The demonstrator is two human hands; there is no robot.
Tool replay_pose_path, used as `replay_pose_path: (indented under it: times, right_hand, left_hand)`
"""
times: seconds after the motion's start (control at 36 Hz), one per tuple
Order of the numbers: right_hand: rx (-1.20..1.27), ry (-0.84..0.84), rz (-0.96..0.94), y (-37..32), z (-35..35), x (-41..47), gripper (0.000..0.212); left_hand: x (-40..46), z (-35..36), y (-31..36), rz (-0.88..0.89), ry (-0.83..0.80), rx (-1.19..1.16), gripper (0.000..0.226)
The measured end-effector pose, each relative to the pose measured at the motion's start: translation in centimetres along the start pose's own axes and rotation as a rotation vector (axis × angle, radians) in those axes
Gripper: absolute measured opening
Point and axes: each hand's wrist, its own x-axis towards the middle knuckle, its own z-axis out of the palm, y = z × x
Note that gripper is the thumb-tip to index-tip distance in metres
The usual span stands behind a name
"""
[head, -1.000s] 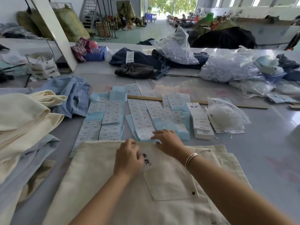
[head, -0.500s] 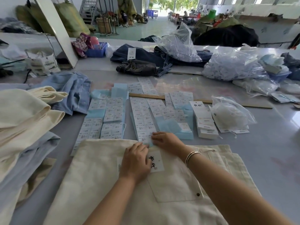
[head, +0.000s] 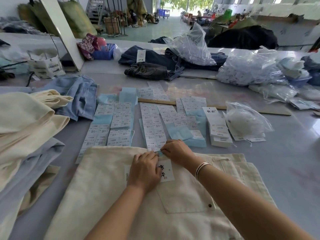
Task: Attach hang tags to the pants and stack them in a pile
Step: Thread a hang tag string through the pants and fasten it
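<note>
Pressing down on the white hang tag point(head: 165, 170) with your left hand point(head: 144, 170) keeps it flat on the cream pants point(head: 107, 184), which lie spread on the near part of the worktop point(head: 285, 153) with the waistband toward the far side. The fingers of this hand are curled over the tag's left half, and their tips reach its far edge. Your right hand point(head: 178, 150), just beyond the waistband, has its fingers pinched together on a small pale-blue strip point(head: 160, 152) at the near end of a sticker sheet point(head: 152, 132); this looks like peeling a size sticker, though the strip is too small to be sure of. Further sticker sheets, a stack of blank hang tags point(head: 219, 129) and a bag of white string loops point(head: 245, 120) sit just beyond, probably so each is within reach. To the left, the pile of folded pants point(head: 27, 122) holds cream and light-blue pairs; the pair in front of you probably goes there once tagged.
</note>
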Motion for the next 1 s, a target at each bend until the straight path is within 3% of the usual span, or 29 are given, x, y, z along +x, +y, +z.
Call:
replay_pose_path:
  times: [0.33, 0.53, 0.61, 0.81, 1.0]
  right_hand:
    - [0.117, 0.012, 0.181, 0.1, -0.8, 1.0, 0.023]
    - [0.168, -0.061, 0.039, 0.2, -1.1, 0.2, 0.029]
    - [0.055, -0.102, 0.009, -0.4, -1.1, 0.0, 0.029]
    - [-0.23, 0.004, -0.077, -1.8, -1.0, 0.2, 0.026]
    - [-0.089, -0.019, -0.047, -1.5, -1.4, 0.7, 0.026]
  left_hand:
    - [0.1, -0.1, 0.0, 0.027, -0.033, 0.009, 0.042]
    - [0.1, 0.6, -0.2, 0.022, 0.043, -0.019, 0.029]
    - [0.1, 0.8, -0.2, 0.014, 0.043, -0.035, 0.028]
    - [0.0, 0.6, -0.2, 0.02, 0.037, -0.029, 0.03]
    - [0.0, 0.5, -0.2, 0.025, 0.038, -0.013, 0.032]
